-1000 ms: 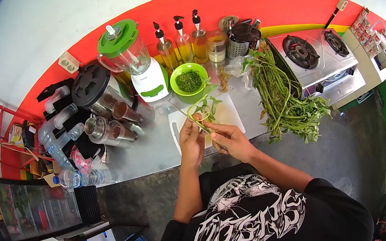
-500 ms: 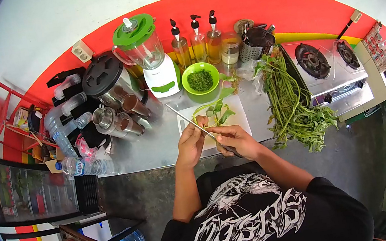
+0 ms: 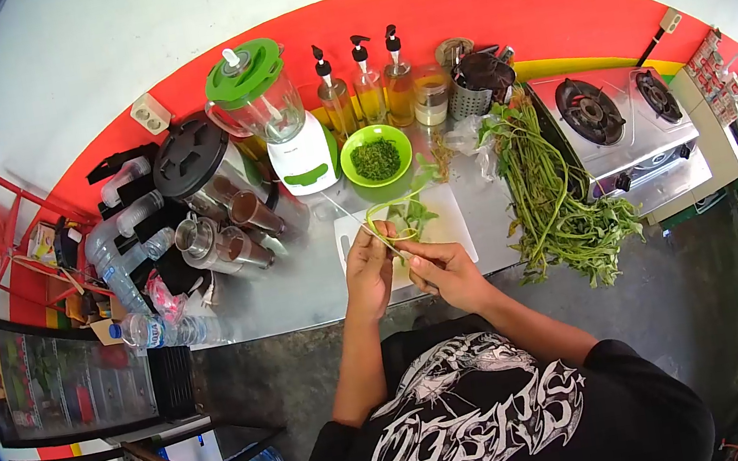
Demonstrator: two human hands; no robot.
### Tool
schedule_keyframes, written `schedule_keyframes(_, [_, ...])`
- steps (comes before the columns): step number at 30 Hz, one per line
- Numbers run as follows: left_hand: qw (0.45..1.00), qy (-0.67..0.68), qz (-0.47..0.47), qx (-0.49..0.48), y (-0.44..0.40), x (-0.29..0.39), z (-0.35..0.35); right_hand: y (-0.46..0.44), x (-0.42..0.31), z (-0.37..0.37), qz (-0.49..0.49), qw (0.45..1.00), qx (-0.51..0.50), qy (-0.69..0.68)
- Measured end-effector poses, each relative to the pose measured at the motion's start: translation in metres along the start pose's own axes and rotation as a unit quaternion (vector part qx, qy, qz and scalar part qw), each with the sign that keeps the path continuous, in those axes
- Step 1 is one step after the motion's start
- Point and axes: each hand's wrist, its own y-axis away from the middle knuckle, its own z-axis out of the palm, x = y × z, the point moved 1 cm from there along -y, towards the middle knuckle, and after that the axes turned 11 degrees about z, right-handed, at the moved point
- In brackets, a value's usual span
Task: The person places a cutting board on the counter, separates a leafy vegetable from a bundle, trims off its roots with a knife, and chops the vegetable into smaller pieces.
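Though close together — hands around knife, stem.

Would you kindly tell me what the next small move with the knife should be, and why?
I would probably ease the knife through the leafy stem, keeping the left hand's fingertips clear of the edge: the blade lies close to both, and the leaves hang over the white cutting board, which could catch the piece.

Leafy stem and knife in both hands.
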Motion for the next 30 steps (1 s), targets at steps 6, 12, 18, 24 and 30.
schedule_keyframes(6, [0.990,-0.132,0.038,0.024,0.000,-0.005,0.002,-0.007,0.006,-0.002,-0.056,0.997,0.061,0.005])
schedule_keyframes(12, [0.973,-0.214,0.034,0.075,0.003,-0.013,0.004,-0.009,0.012,-0.001,-0.047,0.994,0.100,0.003])
schedule_keyframes(18, [0.951,-0.303,0.029,0.061,0.007,-0.015,-0.001,-0.014,0.028,0.001,-0.051,0.988,0.144,0.011])
schedule_keyframes(24, [0.927,-0.369,0.051,0.042,0.008,-0.018,-0.001,-0.017,0.035,0.005,-0.010,0.983,0.178,-0.033])
schedule_keyframes(30, [0.942,-0.329,0.053,0.044,0.008,-0.019,-0.001,-0.015,0.025,0.004,0.108,0.960,0.201,-0.162])
